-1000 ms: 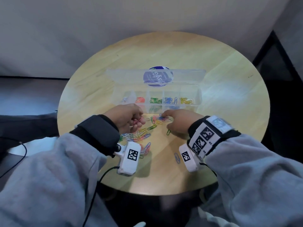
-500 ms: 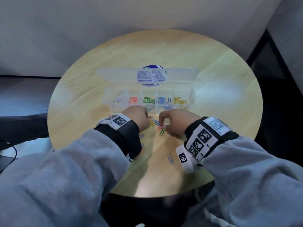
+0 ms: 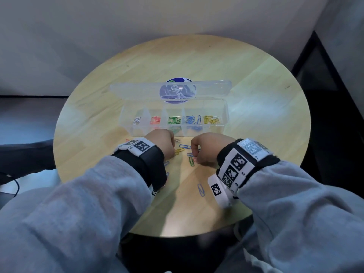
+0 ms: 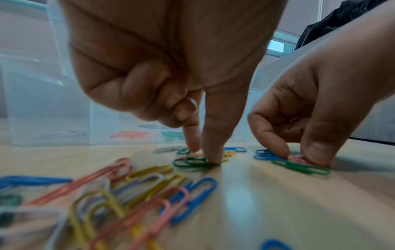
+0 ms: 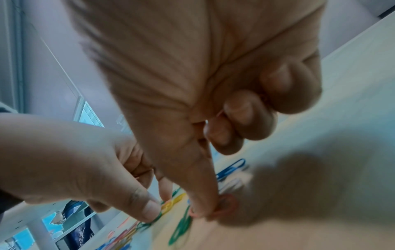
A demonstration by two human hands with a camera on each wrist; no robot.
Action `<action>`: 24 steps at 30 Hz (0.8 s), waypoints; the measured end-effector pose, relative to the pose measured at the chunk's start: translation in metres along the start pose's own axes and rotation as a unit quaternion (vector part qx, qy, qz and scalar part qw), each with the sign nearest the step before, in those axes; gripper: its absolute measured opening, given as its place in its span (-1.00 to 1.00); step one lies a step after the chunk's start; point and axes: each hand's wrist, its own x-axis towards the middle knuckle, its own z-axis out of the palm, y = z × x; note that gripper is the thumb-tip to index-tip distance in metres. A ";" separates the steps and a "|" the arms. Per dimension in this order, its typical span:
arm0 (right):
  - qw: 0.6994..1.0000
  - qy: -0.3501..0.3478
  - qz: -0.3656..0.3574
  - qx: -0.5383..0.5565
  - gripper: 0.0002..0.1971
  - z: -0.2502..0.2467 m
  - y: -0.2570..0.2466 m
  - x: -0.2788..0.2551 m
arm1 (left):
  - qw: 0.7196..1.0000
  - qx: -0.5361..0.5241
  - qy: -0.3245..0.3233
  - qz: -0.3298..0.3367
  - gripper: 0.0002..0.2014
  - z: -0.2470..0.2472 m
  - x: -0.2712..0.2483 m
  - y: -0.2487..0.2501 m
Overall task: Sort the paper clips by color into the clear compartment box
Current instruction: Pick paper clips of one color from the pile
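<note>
Two hands are down on the table [image 3: 256, 95] now, both working in the loose paper clips [image 4: 128, 194] just in front of the clear compartment box [image 3: 223, 123]. My left hand [image 3: 161, 142] has the thumb and index finger pointing down, with the other fingers curled into the palm; the thumb tip presses on a green clip [image 4: 192, 163], but I cannot tell if the clip is really pinched yet. My right hand [image 3: 206, 148] is in the same shape, and its thumb and index finger close on a pink-red clip [image 5: 222, 208] that lies touching another green clip [image 4: 301, 167]. The box stands open, its lid [image 3: 137, 91] leaning back, and each of its five compartments already has some clips of one color: pale ones at the left end, then red, green, blue, and yellow at the right end. Many clips remain on the table, mostly under and behind my left wrist, and one blue clip [image 3: 201, 190] lies apart near my right wrist. I judge the sorting is somewhere in the middle, and this step is the picking up. Next, each hand must lift only its own clip, without dragging a neighbor, and carry it over the front wall: green to the middle compartment, pink-red to the second from the left.
</note>
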 end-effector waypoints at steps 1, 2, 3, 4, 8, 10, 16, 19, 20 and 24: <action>1.000 -0.001 0.002 -0.006 -0.87 0.001 0.000 0.001 | 1.000 -0.002 -0.001 -0.003 -0.94 0.000 0.000 0.000; 1.000 -0.005 0.005 -0.016 -0.83 0.001 0.000 0.002 | 1.000 -0.003 -0.002 -0.007 -0.89 0.001 0.001 -0.001; 0.999 -0.011 0.007 -0.029 -0.80 0.002 0.000 0.003 | 1.000 -0.004 -0.006 -0.012 -0.84 0.002 0.001 -0.001; 0.999 -0.016 0.009 -0.043 -0.78 0.003 0.000 0.004 | 1.000 -0.004 -0.011 -0.018 -0.80 0.002 0.001 -0.001; 0.998 -0.026 0.019 -0.062 -0.75 0.005 0.000 0.007 | 0.999 0.000 -0.024 -0.030 -0.74 0.001 0.001 -0.004; 0.997 -0.029 0.023 -0.064 -0.75 0.006 -0.001 0.008 | 0.999 -0.004 -0.020 -0.029 -0.73 0.000 0.001 -0.006; 0.998 -0.032 0.014 -0.061 -0.78 0.006 0.001 0.008 | 0.999 -0.029 -0.019 -0.027 -0.87 -0.001 -0.002 -0.018; 0.997 -0.028 0.006 -0.071 -0.87 0.005 0.001 0.008 | 0.999 -0.016 -0.039 -0.020 -0.89 0.000 -0.003 -0.017; 0.997 -0.028 0.002 -0.067 -0.88 0.004 0.001 0.007 | 0.999 -0.009 -0.043 -0.017 -0.89 0.000 -0.003 -0.015; 1.000 -0.009 -0.015 -0.020 -0.93 0.002 0.007 0.002 | 0.999 0.004 -0.035 0.001 -0.85 0.000 -0.002 -0.011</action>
